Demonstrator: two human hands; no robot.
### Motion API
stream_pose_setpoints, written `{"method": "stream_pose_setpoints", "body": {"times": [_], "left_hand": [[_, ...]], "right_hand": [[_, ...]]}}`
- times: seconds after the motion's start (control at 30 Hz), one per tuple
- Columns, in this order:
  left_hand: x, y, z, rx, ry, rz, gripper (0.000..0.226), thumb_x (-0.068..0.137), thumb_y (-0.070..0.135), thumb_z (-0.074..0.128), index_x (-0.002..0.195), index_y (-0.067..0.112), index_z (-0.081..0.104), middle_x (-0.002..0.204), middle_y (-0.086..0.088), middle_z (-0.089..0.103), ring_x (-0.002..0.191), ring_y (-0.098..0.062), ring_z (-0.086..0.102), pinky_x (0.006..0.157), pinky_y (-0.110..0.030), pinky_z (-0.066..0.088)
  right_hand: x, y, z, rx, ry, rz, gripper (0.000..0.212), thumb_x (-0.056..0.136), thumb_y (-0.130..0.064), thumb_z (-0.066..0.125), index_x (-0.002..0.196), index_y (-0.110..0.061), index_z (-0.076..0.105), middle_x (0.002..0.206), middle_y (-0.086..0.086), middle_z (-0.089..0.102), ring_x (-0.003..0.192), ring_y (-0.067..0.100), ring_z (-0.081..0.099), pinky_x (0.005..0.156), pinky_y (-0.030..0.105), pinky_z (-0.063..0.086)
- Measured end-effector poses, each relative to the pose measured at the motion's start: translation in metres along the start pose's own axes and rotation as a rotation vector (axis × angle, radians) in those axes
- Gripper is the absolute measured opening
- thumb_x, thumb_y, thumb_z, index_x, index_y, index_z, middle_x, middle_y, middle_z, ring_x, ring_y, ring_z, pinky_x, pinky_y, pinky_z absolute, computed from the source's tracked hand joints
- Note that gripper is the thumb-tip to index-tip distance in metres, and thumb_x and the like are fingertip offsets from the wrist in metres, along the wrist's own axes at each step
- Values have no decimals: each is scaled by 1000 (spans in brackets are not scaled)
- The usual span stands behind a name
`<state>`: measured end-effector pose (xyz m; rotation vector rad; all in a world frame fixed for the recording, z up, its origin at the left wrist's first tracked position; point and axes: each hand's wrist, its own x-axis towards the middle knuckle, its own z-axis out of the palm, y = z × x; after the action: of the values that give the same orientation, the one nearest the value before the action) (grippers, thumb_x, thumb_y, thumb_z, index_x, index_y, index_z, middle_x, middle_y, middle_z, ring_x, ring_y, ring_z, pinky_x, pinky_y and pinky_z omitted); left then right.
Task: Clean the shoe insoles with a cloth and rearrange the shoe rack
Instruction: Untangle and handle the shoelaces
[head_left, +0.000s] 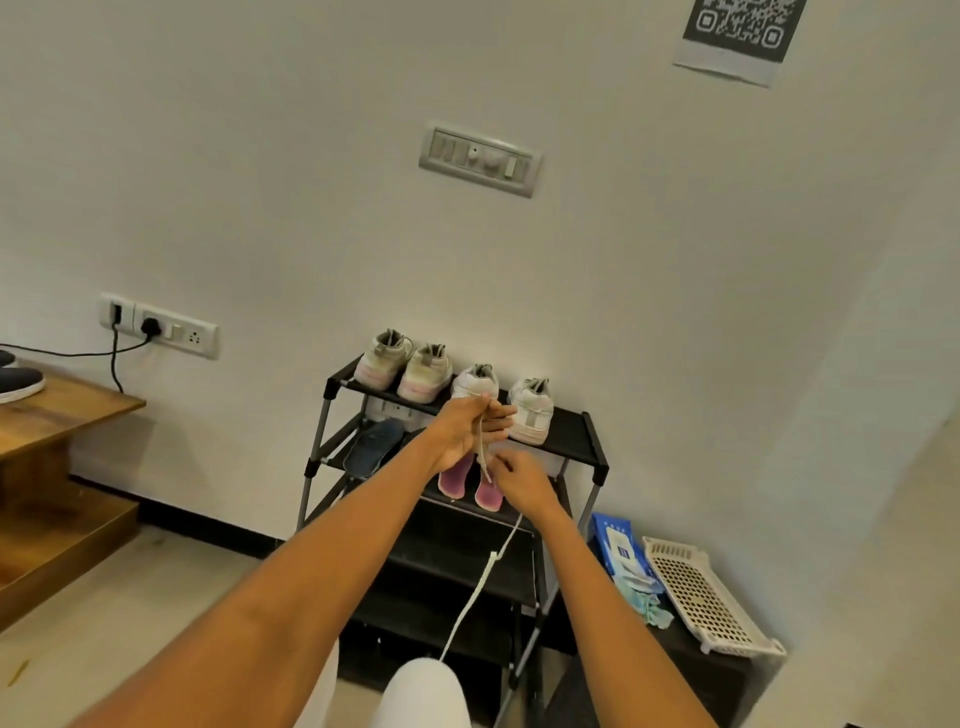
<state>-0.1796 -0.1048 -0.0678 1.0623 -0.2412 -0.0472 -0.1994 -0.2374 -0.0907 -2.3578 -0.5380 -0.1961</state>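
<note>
We see the left hand (470, 428) and right hand (519, 480) both pinching a white shoelace (483, 577) before the shoe rack (571, 431). Pink insoles (457, 480) lie on its second shelf, white shoes (530, 410) on top

We face a pale wall (311, 182) with a switch panel (479, 160), a socket strip (158, 326) and a code poster (740, 36). A wooden step (57, 415) stands left on beige floor (156, 597).

Home entryway, shoe rack (576, 434) against white wall, wooden steps (62, 415), wall sockets (161, 325)
</note>
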Motion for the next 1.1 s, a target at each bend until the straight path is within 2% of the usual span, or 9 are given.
{"method": "stream_pose_setpoints", "body": {"times": [0.1, 0.2, 0.43, 0.5, 0.6, 0.73, 0.87, 0.97, 1.1], "left_hand": [[12, -16, -8, 245, 143, 32, 27, 101, 20, 41, 89, 10, 63, 102, -7, 65, 95, -16, 61, 87, -32, 47], [12, -31, -17, 590, 84, 57, 28, 100, 20, 44, 92, 6, 66, 84, 1, 62, 82, -8, 56, 75, -21, 45], [14, -37, -5, 466, -73, -62, 24, 101, 15, 38, 95, 8, 60, 79, -7, 66, 52, -11, 60, 53, -21, 51], [12, -30, -4, 428, -69, -103, 29, 102, 22, 35, 98, 10, 61, 64, -2, 61, 37, -5, 41, 40, -16, 34], [14, -22, -10, 372, -195, -237, 35, 102, 26, 31, 91, 13, 61, 50, 5, 40, 38, -4, 22, 36, -15, 18], [13, -19, -14, 68, -301, -323, 30, 102, 27, 31, 83, 12, 49, 50, 5, 40, 37, -5, 30, 36, -15, 23], [11, -28, -10, -310, -232, -234, 37, 102, 24, 31, 76, 10, 53, 99, -16, 69, 77, -25, 71, 63, -36, 59], [12, -34, -10, -267, -121, -137, 31, 101, 24, 35, 80, 10, 54, 117, -17, 61, 114, -32, 58, 89, -51, 49], [10, -42, -14, 44, 3, -96, 30, 101, 24, 37, 83, 12, 58, 117, -10, 60, 121, -26, 50, 101, -53, 35]], "right_hand": [[1, 6, 0, -44, -73, -14, 24, 94, -23, 50, 71, -25, 58, 69, 2, 59, 64, 13, 53, 62, 28, 40], [5, 10, -9, -96, -153, -53, 14, 90, -24, 55, 87, -20, 68, 76, -2, 64, 68, 8, 54, 66, 23, 41], [28, 6, -39, -147, 33, -48, 18, 93, -32, 52, 81, -20, 60, 74, -6, 58, 67, 6, 51, 59, 20, 37], [35, 14, -45, -179, 110, -28, 19, 94, -33, 50, 86, -20, 60, 80, -2, 61, 72, 12, 54, 62, 26, 37], [37, 22, -48, -211, 85, -17, 18, 95, -32, 50, 83, -21, 57, 74, -5, 56, 72, 13, 51, 62, 27, 35], [31, 28, -34, -139, 126, 5, 23, 98, -28, 45, 84, -14, 58, 73, -4, 55, 73, 15, 51, 60, 26, 37], [12, 41, -3, -36, 67, 82, 27, 100, -23, 38, 100, -12, 63, 96, 2, 63, 90, 18, 58, 83, 37, 46], [-3, 50, 15, -59, -37, 126, 31, 100, -31, 37, 91, -14, 61, 88, 3, 62, 83, 18, 58, 84, 43, 46], [-9, 48, 14, -108, -80, 84, 25, 96, -33, 45, 76, -21, 55, 78, 3, 59, 72, 18, 54, 75, 43, 47]]}}
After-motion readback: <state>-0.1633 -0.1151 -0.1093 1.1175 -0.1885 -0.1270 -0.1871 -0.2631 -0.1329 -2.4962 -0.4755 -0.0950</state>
